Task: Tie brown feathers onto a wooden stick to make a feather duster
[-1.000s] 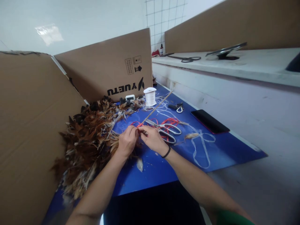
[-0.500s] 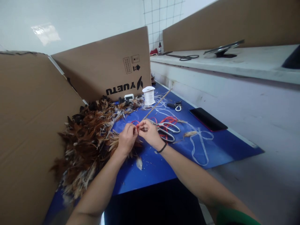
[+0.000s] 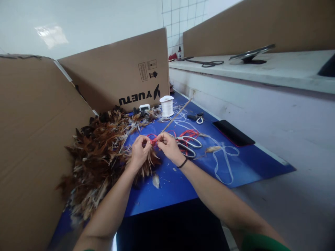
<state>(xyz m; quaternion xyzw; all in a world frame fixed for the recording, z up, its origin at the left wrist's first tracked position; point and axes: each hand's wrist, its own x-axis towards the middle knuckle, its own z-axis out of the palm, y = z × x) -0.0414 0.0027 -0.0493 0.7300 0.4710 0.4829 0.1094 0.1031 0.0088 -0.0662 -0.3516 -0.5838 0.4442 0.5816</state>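
Between my pinched fingers runs a red ribbon (image 3: 153, 142), bunched where the hands nearly meet. My left hand (image 3: 140, 150) grips its left side and my right hand (image 3: 169, 146) its right side. Brown and cream feathers (image 3: 148, 164) fan out just below my left hand, part of a large heap (image 3: 99, 150) on the left. Right beside my right hand lie silver-handled scissors (image 3: 192, 142), their blades hidden by the hand. More red ribbon (image 3: 188, 133) is tangled around them. A thin stick (image 3: 176, 115) slants away behind the fingers.
A white ribbon spool (image 3: 166, 106) stands at the back of the blue table (image 3: 162, 198), with loose white ribbon (image 3: 226, 164) trailing right. A black phone (image 3: 232, 132) and keys (image 3: 196, 118) lie near the right wall. Cardboard panels (image 3: 104, 69) enclose the left and back.
My hands have drawn slightly apart, the left one moving left, so more of the red ribbon shows between them. The feathers under my left hand are more exposed.
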